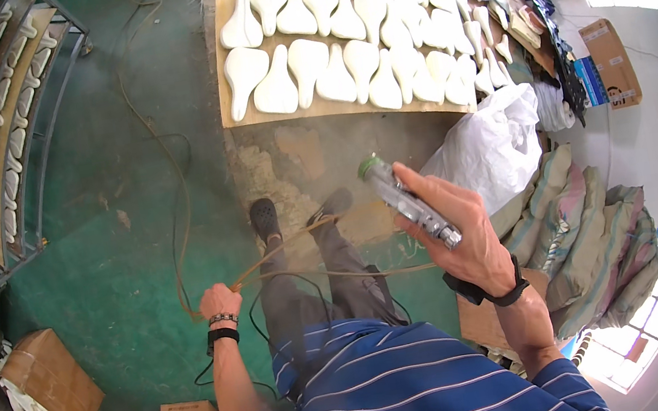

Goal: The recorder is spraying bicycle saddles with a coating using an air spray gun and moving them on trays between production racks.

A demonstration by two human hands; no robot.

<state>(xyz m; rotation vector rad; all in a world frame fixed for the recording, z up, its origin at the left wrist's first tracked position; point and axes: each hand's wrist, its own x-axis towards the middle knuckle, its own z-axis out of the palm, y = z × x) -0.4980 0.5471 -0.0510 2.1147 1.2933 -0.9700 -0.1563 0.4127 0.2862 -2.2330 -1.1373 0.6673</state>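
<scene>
My right hand (458, 224) is closed round a silver spray gun (414, 208) with a green tip, which points toward the board in front. A tan hose (339, 272) runs from near my right hand across my legs to my left hand (220, 302). The left fingers are wrapped round this hose. Ahead, rows of white bicycle-saddle-shaped pads (309, 62) lie on a pale board (227, 102), pointing alternately toward and away from me. Neither hand touches them.
A slatted rack (41, 155) with more white pads stands at the left. Beside the board are a white plastic bag (490, 143) and stacked woven sacks (579, 228). Cardboard boxes (53, 378) stand at lower left. Hose lies along the green floor (117, 211).
</scene>
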